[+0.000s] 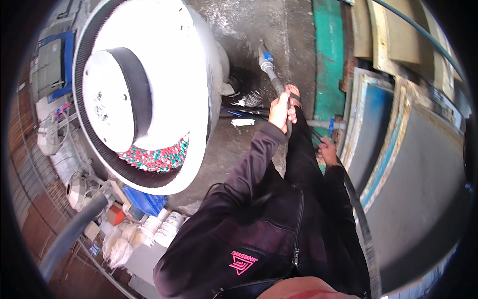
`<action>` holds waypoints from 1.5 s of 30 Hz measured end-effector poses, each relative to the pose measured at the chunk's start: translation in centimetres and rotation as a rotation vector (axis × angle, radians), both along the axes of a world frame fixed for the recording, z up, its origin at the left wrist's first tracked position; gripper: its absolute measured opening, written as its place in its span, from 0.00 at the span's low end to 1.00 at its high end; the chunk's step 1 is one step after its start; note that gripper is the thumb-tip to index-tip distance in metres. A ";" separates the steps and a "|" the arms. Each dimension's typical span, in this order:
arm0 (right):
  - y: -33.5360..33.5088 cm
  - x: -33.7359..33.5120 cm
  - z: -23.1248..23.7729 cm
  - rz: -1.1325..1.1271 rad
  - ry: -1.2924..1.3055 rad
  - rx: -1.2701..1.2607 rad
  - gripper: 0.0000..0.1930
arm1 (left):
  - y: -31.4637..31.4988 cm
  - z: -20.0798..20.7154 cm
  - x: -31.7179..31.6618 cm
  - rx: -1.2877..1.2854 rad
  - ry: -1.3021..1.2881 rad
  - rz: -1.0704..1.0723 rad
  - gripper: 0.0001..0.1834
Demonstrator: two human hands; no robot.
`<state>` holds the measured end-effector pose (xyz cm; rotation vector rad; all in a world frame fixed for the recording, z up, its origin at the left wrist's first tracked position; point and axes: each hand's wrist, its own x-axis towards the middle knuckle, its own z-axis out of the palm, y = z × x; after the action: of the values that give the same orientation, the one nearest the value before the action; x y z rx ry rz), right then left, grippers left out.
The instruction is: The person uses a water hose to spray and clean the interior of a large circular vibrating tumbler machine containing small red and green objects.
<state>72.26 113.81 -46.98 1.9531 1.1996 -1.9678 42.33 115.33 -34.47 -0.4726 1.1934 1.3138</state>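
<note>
My left hand (283, 110) is wrapped round a dark hose (275, 82) in front of me. At the hose's far end are a grey fitting and a blue-handled valve (268, 56), pointing at the wet floor. Lower and to the right, my right hand (327, 152) is closed round a black hose (354, 197) that runs down past my right side; whether it is the same hose, I cannot tell. Left of my hands stands a large white round machine bowl (211, 84). Red, green and white small pieces (158, 155) lie inside it, beside a white central hub (107, 99).
Wet concrete floor (224, 154) lies beneath, with a green strip (328, 60) at right. Large worn panels or tanks (413, 164) stand close on my right. Stacked white buckets (168, 226), a blue bin (144, 199) and bags (121, 249) sit at lower left. Dark hoses (244, 110) cross the floor.
</note>
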 end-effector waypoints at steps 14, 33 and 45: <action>12.1 -1.4 0.1 -0.119 0.027 -0.092 0.20 | 10.9 -0.7 -6.9 -0.153 0.425 0.252 0.18; 15.2 -3.4 -1.8 -0.027 0.075 -0.148 0.17 | 10.4 0.6 -12.9 -0.098 0.191 -0.355 0.18; 12.1 -8.1 -1.5 0.383 0.156 0.038 0.19 | -8.3 5.9 1.8 -0.166 0.089 -0.163 0.19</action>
<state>64.20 125.89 -48.50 1.4652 1.5242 -1.9278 44.15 107.01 -28.53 -0.4292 1.3926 1.1114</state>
